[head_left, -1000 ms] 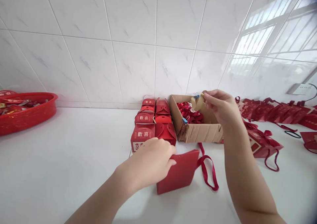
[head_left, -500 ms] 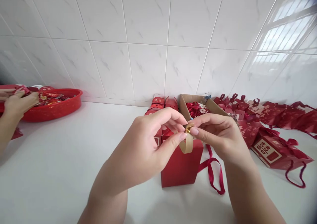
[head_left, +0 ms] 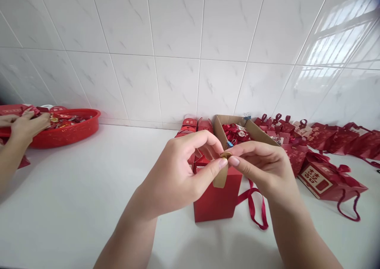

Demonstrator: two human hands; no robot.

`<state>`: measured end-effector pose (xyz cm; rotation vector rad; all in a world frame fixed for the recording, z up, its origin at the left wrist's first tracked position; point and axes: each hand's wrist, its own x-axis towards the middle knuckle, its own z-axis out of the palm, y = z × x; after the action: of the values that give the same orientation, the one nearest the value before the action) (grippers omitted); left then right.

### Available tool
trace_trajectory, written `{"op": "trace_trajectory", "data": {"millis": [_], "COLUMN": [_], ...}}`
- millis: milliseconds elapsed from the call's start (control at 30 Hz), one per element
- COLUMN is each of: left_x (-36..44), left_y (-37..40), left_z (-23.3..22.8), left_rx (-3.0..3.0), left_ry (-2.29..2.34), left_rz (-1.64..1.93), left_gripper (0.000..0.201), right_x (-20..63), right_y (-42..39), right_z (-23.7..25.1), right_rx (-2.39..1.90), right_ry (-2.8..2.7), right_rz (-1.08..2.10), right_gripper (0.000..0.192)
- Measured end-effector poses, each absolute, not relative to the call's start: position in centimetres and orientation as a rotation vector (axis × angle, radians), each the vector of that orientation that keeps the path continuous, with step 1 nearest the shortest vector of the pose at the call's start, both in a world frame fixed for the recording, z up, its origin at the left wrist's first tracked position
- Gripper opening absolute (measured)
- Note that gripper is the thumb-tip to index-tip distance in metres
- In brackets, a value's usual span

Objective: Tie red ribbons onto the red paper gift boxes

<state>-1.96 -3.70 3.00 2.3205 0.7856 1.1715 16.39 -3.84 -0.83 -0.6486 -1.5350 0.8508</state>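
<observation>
My left hand (head_left: 185, 174) pinches a looped gold strip (head_left: 220, 178) between thumb and fingertips. From the other side my right hand (head_left: 264, 166) grips the same strip at its top, where a small shiny gold piece shows; the fingertips partly hide it. Just below and behind the fingers, a plain red gift box (head_left: 218, 203) stands on the white counter. A dark red ribbon (head_left: 253, 205) trails off to the right of this box and lies in a loop.
At far left, another person's hands (head_left: 29, 126) work over a red basin (head_left: 71, 134) of wrapped sweets. Behind my hands are more red boxes (head_left: 190, 123) and an open carton (head_left: 261, 132) of red items. Finished-looking red boxes (head_left: 332, 178) with bows line the right.
The strip's loop has turned and now hangs slightly further left and edge-on at its top. Both hands stay pinched on it. The view has shifted slightly.
</observation>
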Motion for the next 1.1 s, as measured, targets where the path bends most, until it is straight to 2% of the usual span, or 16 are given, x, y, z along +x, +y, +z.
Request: {"op": "trace_trajectory", "data": {"millis": [100,333,533,700,867,1100], "left_x": [-1.9,-2.1,-1.6,-1.8,-1.9,-2.1], "left_y": [-3.5,-3.6,-3.2,-3.2,-3.1,-3.2], "left_z": [2.9,2.8,2.9,3.0,3.0,3.3], "left_rx": [2.320,2.265,2.174,2.173,2.170,2.313], "left_ry": [0.796,0.838,0.815,0.796,0.821,0.745], "left_rz": [1.200,1.219,1.139,1.074,1.092,1.076], "left_gripper": [0.006,0.014,0.017,0.018,0.010,0.015], "right_x": [16.4,16.2,16.4,16.8,16.8,17.1], "right_y": [-3.8,-3.4,-3.3,-3.1,-3.0,-2.9], "right_z": [-1.0,-1.6,-1.4,-1.1,-1.0,-0.8], "right_rx": [-0.617,-0.465,-0.538,-0.534,-0.467,-0.335], "right_ry": [-1.578,-1.683,-1.571,-1.566,-1.613,-1.738], "right_rz": [0.800,0.501,0.670,0.671,0.730,0.812], "right_gripper": [0.018,0.044,0.028,0.021,0.021,0.024]}}
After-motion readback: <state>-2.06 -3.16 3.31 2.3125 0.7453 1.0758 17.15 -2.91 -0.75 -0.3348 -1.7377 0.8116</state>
